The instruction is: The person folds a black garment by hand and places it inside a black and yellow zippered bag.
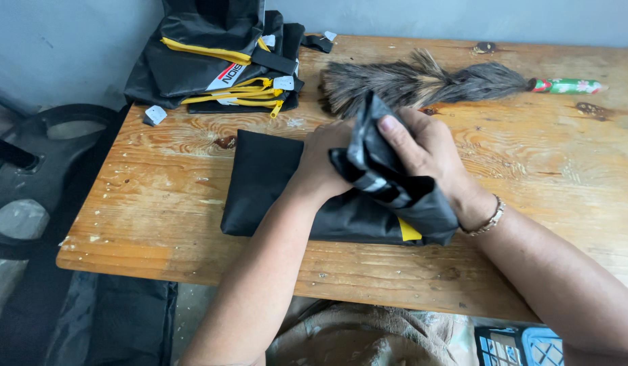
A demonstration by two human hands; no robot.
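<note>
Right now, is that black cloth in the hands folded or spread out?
Folded. The black cloth is bunched into a thick bundle, gripped by both hands, left hand and right hand.

Small white tags: one (154, 114) lying on the bench (192, 203) at the left, one (284, 83) on the pile of black and yellow bags (212, 61), one (330, 35) by the pile's right edge. Red and white label (227, 73) on the top bag.

Soft, even daylight; no glare. Faint shadows under the forearms toward 6 o'clock. Focus sharp centrally, slight wide-angle bowing at the edges.
</note>
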